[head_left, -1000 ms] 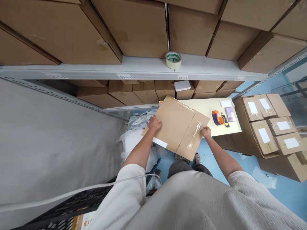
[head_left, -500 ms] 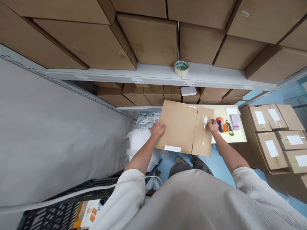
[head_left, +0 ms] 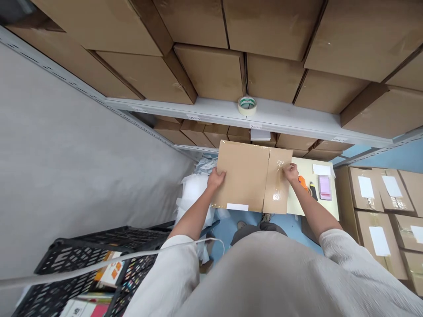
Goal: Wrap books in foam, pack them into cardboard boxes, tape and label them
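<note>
Cardboard carton blank (head_left: 244, 176) lying flat across the edge of a cream table (head_left: 325, 211), left hand (head_left: 216, 179) pressing open-palmed on it, right hand (head_left: 291, 172) curling onto its clear-taped flap beside an orange tape dispenser (head_left: 303, 182).

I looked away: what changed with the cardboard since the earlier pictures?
The flat cardboard sheet turned from tilted to square with the table, and the right hand moved further onto its taped panel. The left hand stayed on the sheet; the tape dispenser stayed put.

The tape dispenser (head_left: 303, 181) is crowding my right hand (head_left: 291, 172) on the right; the shelf (head_left: 211, 107) is blocking above, the crate (head_left: 99, 246) lower left.
</note>
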Demonstrator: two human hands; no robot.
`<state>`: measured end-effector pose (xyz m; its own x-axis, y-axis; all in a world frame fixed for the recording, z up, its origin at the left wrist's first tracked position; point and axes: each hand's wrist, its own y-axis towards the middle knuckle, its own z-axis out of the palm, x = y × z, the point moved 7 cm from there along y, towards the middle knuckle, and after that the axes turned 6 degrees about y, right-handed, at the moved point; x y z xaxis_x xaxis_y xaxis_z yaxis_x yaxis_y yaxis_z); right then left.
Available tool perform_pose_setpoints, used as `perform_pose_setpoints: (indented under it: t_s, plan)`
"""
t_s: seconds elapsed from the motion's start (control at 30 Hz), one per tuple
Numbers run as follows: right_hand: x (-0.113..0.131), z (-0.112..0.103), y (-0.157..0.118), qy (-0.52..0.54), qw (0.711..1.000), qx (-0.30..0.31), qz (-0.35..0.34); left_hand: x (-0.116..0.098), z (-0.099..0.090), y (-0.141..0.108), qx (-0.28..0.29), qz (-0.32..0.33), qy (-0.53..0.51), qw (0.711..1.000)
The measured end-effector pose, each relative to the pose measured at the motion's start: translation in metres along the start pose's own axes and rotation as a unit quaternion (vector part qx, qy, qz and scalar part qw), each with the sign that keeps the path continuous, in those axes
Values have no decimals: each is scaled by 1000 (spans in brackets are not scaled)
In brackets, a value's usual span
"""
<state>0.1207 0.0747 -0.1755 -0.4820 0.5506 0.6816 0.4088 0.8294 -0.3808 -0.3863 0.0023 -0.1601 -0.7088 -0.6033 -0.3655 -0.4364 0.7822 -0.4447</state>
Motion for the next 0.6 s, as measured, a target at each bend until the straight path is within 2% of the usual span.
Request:
perform_pose_setpoints:
  t_s: [0.17,0.23,0.47,0.6]
  plan:
    - [9,-11,9,34,999,-10,-18,-7,-17,-10,-45,-68,-66,994]
    - [16,-18,6,43,998,-23,-33,-10,-27,-16,-71,-73,-87,991]
    - [51,-59,-24,122,981,-85,-127,-35,-71,-42,-134,8,-156,979]
    - [69,-95,-45,178,957,-123,-192,-55,-100,-54,-152,104,-199,962]
